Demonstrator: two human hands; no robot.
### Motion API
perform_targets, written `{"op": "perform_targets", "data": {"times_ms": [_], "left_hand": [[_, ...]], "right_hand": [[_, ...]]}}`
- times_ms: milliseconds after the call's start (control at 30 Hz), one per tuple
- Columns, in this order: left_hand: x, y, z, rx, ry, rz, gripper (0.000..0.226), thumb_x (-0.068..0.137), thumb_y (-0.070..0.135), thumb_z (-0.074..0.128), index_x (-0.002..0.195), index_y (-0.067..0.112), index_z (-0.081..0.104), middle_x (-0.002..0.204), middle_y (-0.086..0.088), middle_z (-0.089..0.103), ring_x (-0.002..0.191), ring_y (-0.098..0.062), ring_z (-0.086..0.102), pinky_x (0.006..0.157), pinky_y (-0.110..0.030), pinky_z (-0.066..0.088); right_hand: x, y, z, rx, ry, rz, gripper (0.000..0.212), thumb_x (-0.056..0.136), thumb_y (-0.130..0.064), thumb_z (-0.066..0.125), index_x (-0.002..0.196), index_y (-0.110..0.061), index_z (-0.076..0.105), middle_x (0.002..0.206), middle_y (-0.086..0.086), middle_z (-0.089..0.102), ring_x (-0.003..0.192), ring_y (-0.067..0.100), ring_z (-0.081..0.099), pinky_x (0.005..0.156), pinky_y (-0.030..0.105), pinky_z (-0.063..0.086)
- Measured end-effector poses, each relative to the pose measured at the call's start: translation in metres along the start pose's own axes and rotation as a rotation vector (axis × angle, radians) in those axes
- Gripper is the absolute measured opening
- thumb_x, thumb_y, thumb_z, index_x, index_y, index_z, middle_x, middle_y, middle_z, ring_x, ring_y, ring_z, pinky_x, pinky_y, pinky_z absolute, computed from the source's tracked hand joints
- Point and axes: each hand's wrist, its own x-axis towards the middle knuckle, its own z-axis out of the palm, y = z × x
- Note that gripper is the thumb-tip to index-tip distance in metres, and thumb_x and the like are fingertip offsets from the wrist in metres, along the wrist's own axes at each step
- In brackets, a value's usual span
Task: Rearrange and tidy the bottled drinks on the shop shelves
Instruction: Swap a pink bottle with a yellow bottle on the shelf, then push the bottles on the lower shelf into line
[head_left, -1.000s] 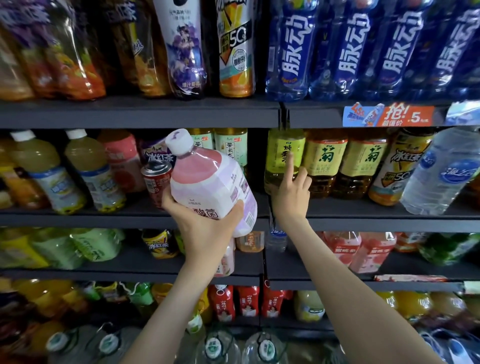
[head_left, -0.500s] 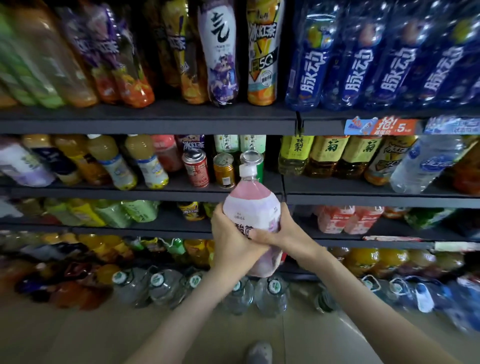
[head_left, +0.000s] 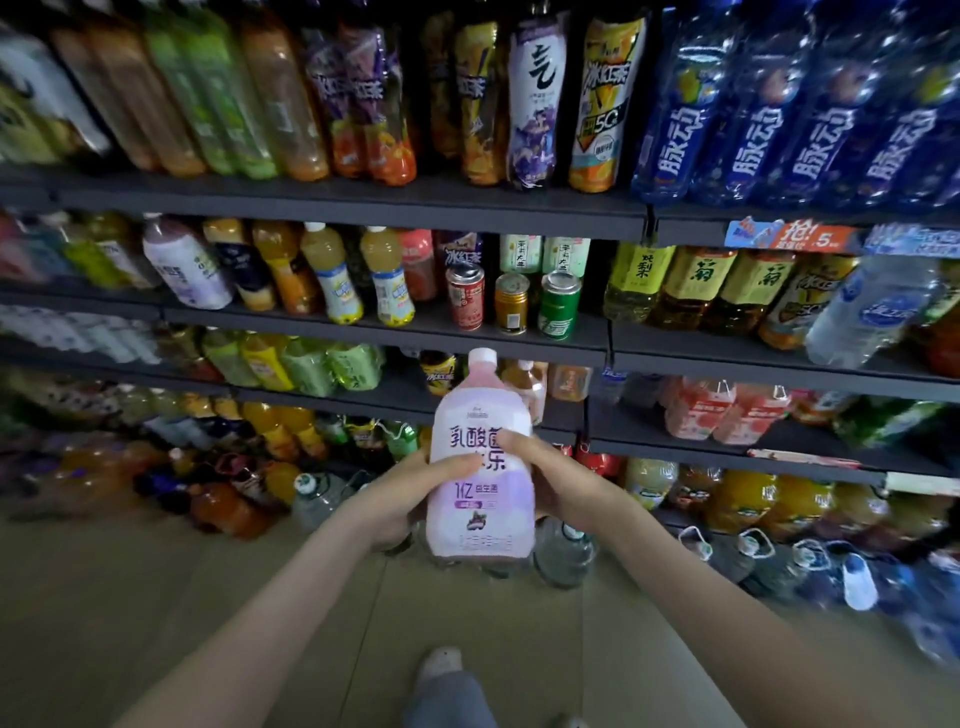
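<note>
Since half a second before, the pink bottle (head_left: 480, 478) had come lower and further out from the shelves (head_left: 363, 330), and its printed front was now turned fully to the person; a second before, only the left hand (head_left: 410, 499) carried it, tilted and much higher. Now both hands held it. The left hand was wrapped around its left side with the thumb lying across the label, and the right hand (head_left: 561, 483) gripped the right side, its thumb also on the front. The bottle stood upright between them, white cap on top, in the air before the lower shelves and touching none of them. It looked large and full, so the two-handed hold probably served to carry the weight and to keep the label readable, perhaps to check the drink before choosing its place. Directly above the hands, a red can (head_left: 466, 296), a gold can (head_left: 511, 303) and a green can (head_left: 559, 306) stood in a row at the shelf edge. Higher and far to the left of the left hand, a similar pale bottle (head_left: 187, 270) with a purple label leaned among yellow juice bottles (head_left: 332, 280); it could mark the matching place, but this was only a guess. Right of the right hand stood pink-orange bottles (head_left: 696, 410). Below the hands were the floor (head_left: 156, 597) and one shoe (head_left: 440, 662).
</note>
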Motion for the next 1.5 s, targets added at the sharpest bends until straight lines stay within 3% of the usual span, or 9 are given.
{"op": "perform_targets", "data": {"times_ms": [167, 267, 600, 833, 1033, 1233, 1333, 1433, 1500], "left_hand": [[-0.012, -0.002, -0.046, 0.014, -0.017, -0.019, 0.036, 0.08, 0.021, 0.07, 0.114, 0.012, 0.061, 0.104, -0.013, 0.072, 0.093, -0.028, 0.07, 0.076, -0.04, 0.058], [-0.018, 0.005, -0.085, 0.04, -0.021, -0.024, 0.04, 0.08, 0.022, 0.074, 0.116, 0.011, 0.061, 0.107, -0.015, 0.071, 0.1, -0.032, 0.068, 0.089, -0.048, 0.053], [-0.036, 0.016, -0.234, 0.126, -0.007, 0.012, 0.026, 0.084, 0.012, 0.068, 0.107, 0.021, 0.06, 0.096, -0.004, 0.074, 0.089, -0.021, 0.071, 0.075, -0.036, 0.058], [-0.01, 0.005, -0.26, 0.403, 0.17, 0.12, 0.069, 0.056, 0.032, 0.087, 0.112, 0.026, 0.047, 0.107, 0.005, 0.064, 0.096, -0.014, 0.065, 0.085, -0.041, 0.056], [0.02, 0.008, -0.246, 0.67, 0.266, 0.22, 0.08, 0.05, 0.047, 0.078, 0.116, 0.023, 0.04, 0.106, 0.01, 0.056, 0.097, -0.015, 0.059, 0.08, -0.036, 0.053], [0.094, -0.026, -0.272, 0.548, 0.16, 0.373, 0.083, 0.063, 0.032, 0.083, 0.131, 0.028, 0.036, 0.121, 0.013, 0.052, 0.113, -0.008, 0.055, 0.09, -0.026, 0.05], [0.15, -0.063, -0.31, 0.512, 0.092, 0.357, 0.094, 0.067, 0.048, 0.078, 0.143, 0.042, 0.024, 0.146, 0.013, 0.036, 0.132, -0.003, 0.039, 0.106, -0.025, 0.037], [0.209, -0.101, -0.35, 0.679, 0.231, 0.487, 0.077, 0.083, 0.05, 0.065, 0.14, 0.054, 0.014, 0.153, 0.016, 0.015, 0.139, 0.002, 0.013, 0.106, -0.012, 0.02], [0.251, -0.12, -0.374, 0.95, 0.386, 0.705, 0.077, 0.087, 0.036, 0.066, 0.144, 0.046, 0.016, 0.157, 0.002, 0.015, 0.144, -0.013, 0.013, 0.114, -0.029, 0.025]], "right_hand": [[0.029, 0.008, 0.042, -0.009, -0.009, 0.069, 0.067, 0.077, -0.054, 0.066, 0.131, -0.017, 0.054, 0.121, 0.011, 0.067, 0.112, 0.03, 0.063, 0.101, 0.051, 0.047], [0.053, 0.003, 0.076, 0.024, 0.036, 0.049, 0.064, 0.077, -0.05, 0.066, 0.129, -0.014, 0.056, 0.118, 0.012, 0.068, 0.11, 0.03, 0.065, 0.1, 0.048, 0.048], [0.148, 0.005, 0.194, 0.047, 0.042, 0.013, 0.06, 0.079, -0.046, 0.066, 0.129, -0.014, 0.055, 0.119, 0.012, 0.068, 0.11, 0.031, 0.065, 0.097, 0.049, 0.05], [0.166, -0.001, 0.217, -0.094, 0.265, 0.01, 0.023, 0.084, -0.035, 0.072, 0.099, -0.028, 0.056, 0.102, -0.002, 0.069, 0.085, 0.006, 0.067, 0.071, 0.028, 0.057], [0.202, 0.011, 0.217, 0.025, 0.612, -0.07, 0.093, 0.061, -0.034, 0.09, 0.128, -0.015, 0.028, 0.121, 0.004, 0.053, 0.108, 0.018, 0.059, 0.064, 0.023, 0.054], [0.273, 0.051, 0.183, -0.102, 0.794, -0.261, 0.095, 0.068, -0.016, 0.085, 0.137, -0.012, 0.02, 0.12, 0.0, 0.046, 0.098, 0.002, 0.052, 0.069, 0.01, 0.045], [0.319, 0.087, 0.16, -0.144, 0.88, -0.367, 0.095, 0.069, -0.014, 0.084, 0.138, -0.017, 0.019, 0.122, -0.001, 0.043, 0.104, 0.006, 0.051, 0.072, 0.007, 0.045], [0.375, 0.12, 0.132, -0.152, 1.003, -0.467, 0.093, 0.066, -0.017, 0.086, 0.131, -0.026, 0.02, 0.125, 0.0, 0.04, 0.114, 0.013, 0.048, 0.092, 0.023, 0.046], [0.414, 0.137, 0.117, -0.149, 1.069, -0.527, 0.096, 0.065, -0.019, 0.088, 0.135, -0.021, 0.022, 0.128, 0.002, 0.039, 0.116, 0.014, 0.047, 0.098, 0.03, 0.046]]}}
